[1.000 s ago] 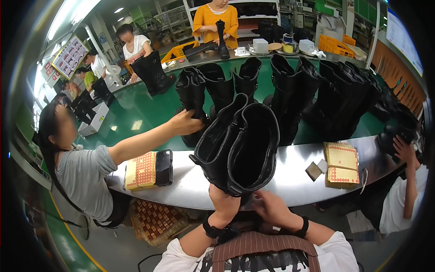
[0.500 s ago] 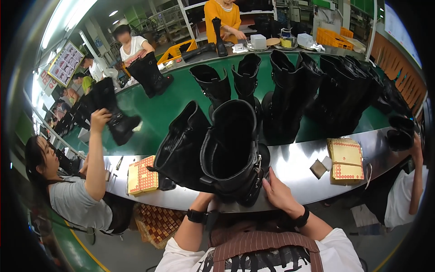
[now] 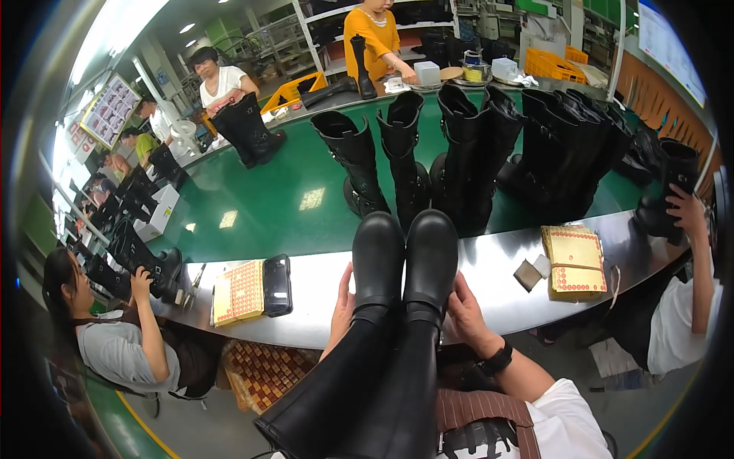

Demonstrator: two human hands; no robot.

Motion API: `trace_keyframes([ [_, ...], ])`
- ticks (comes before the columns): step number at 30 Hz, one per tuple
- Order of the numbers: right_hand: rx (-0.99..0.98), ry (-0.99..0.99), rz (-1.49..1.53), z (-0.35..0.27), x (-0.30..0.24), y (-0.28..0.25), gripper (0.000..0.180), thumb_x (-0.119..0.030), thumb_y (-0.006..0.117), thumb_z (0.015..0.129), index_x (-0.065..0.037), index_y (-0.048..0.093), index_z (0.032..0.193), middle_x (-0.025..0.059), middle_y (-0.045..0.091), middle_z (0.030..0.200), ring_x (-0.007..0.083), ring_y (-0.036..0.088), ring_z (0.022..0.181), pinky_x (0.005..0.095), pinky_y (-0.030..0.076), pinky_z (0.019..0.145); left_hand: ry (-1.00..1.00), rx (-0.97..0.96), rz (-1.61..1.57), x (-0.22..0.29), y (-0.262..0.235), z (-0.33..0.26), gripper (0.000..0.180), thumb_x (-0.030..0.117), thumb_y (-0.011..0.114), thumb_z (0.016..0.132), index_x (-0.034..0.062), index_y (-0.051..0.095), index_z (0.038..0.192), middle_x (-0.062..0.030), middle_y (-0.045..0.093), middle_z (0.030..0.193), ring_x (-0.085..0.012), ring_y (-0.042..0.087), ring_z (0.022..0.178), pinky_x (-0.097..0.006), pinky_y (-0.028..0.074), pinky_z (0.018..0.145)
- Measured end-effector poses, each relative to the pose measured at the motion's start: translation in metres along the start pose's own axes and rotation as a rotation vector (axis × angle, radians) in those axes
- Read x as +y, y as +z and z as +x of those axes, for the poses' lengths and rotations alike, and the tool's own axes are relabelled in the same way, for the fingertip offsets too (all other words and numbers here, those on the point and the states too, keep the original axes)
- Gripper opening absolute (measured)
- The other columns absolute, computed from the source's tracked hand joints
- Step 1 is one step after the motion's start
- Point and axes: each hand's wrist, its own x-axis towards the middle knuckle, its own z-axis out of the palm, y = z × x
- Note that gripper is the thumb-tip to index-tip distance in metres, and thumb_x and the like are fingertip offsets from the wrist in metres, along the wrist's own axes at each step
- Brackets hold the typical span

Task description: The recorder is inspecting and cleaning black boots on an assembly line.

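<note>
A pair of tall black boots lies tilted toward me, toes away and shafts running down over my lap. My left hand (image 3: 342, 307) grips the outer side of the left boot (image 3: 378, 264), its fingers partly hidden behind it. Against the outer side of the right boot (image 3: 431, 264) my right hand (image 3: 464, 312) is closed, near the ankle strap. The two feet sit side by side, soles down out of sight. Beyond the toes, several black boots (image 3: 397, 153) stand upright on the green belt (image 3: 275, 206).
Along the steel edge (image 3: 497, 268) lie a yellow card stack (image 3: 238, 292) beside a black phone (image 3: 277, 285), another card stack (image 3: 575, 262) and a small brown pad (image 3: 527, 275). Co-workers at left and right each handle a boot (image 3: 669, 187). Others stand across the belt.
The boots in my hands have swung from upright, openings showing, to toes pointing away and shafts toward me. The left co-worker's raised boot has come down; the right co-worker's boot now stands upright.
</note>
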Motion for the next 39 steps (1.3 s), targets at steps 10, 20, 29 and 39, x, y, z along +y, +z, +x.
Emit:
trace_keyframes([
  [10, 0.009, 0.371, 0.248, -0.013, -0.035, 0.009, 0.063, -0.053, 0.042, 0.098, -0.006, 0.042, 0.140, 0.0081, 0.055, 0.133, 0.0198, 0.054, 0.118, 0.0357, 0.044, 0.102, -0.130, -0.176, -0.204, -0.021, 0.021, -0.009, 0.061, 0.043, 0.037, 0.100, -0.0005, 0.036, 0.142, -0.0231, 0.043, 0.141, -0.0326, 0.050, 0.124, -0.045, 0.040, 0.105],
  [20, -0.219, 0.383, 0.680, -0.027, -0.082, 0.004, 0.052, -0.038, 0.044, 0.101, -0.005, 0.041, 0.141, 0.0153, 0.049, 0.139, 0.0271, 0.049, 0.128, 0.0446, 0.042, 0.106, -0.103, -0.061, -0.248, -0.011, 0.046, -0.033, 0.076, 0.061, 0.041, 0.094, 0.0039, 0.035, 0.144, -0.0203, 0.043, 0.142, -0.0388, 0.046, 0.126, -0.057, 0.037, 0.106],
  [29, 0.058, 0.214, 0.457, -0.040, -0.097, 0.025, 0.060, -0.047, 0.051, 0.096, -0.008, 0.039, 0.141, 0.0105, 0.048, 0.140, 0.0249, 0.048, 0.128, 0.0410, 0.040, 0.105, 0.172, 0.044, -0.224, 0.004, 0.064, -0.041, 0.073, 0.058, 0.046, 0.092, 0.0107, 0.032, 0.146, -0.0094, 0.043, 0.145, -0.0290, 0.043, 0.132, -0.047, 0.033, 0.112],
  [39, 0.157, 0.262, 0.428, -0.034, -0.096, 0.039, 0.059, -0.046, 0.055, 0.094, -0.007, 0.043, 0.137, 0.0107, 0.051, 0.137, 0.0254, 0.051, 0.125, 0.0392, 0.042, 0.104, 0.157, 0.121, -0.220, 0.007, 0.059, -0.046, 0.070, 0.057, 0.050, 0.091, 0.0136, 0.036, 0.144, -0.0055, 0.047, 0.142, -0.0249, 0.046, 0.130, -0.044, 0.035, 0.111],
])
